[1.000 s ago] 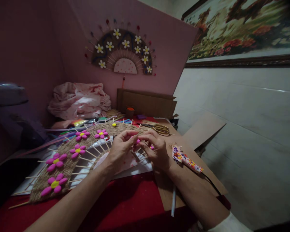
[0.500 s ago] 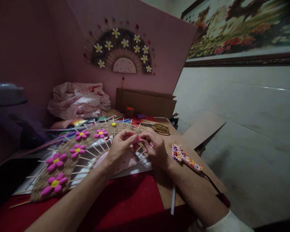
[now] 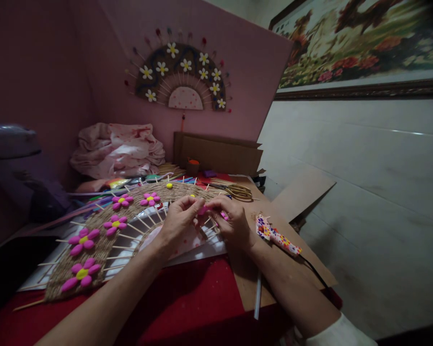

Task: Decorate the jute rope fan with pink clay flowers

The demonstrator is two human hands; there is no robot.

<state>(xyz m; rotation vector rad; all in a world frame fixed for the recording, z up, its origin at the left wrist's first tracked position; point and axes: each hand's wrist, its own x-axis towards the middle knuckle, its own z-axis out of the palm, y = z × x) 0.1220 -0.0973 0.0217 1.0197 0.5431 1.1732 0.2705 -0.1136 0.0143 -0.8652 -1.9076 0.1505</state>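
Observation:
My left hand (image 3: 178, 218) and my right hand (image 3: 233, 222) meet over the right part of a twine-wrapped half-round fan (image 3: 103, 250). Between their pinched fingertips is a small piece of pink modelling clay (image 3: 203, 210); its full shape is hidden by the fingers. More pink clay (image 3: 223, 216) shows beside my right fingers, though I cannot tell whether it is held or lies on the fan. Several pink flowers with yellow centres, such as one low on the left (image 3: 82, 274), sit on the twine band. A lone yellow dot (image 3: 169, 185) lies near its top edge.
A flower-patterned glue gun (image 3: 277, 236) with a clear glue stick (image 3: 258, 295) nearby lies on cardboard at right. Gold-handled scissors (image 3: 240, 192) are behind my right hand. Bunched pink cloth (image 3: 119, 150) sits at the back; a finished flower fan (image 3: 180, 72) hangs above.
Both hands stay in nearly the same place, with the fingers shifting slightly around the pink clay. A second yellow dot now shows above the left fingers.

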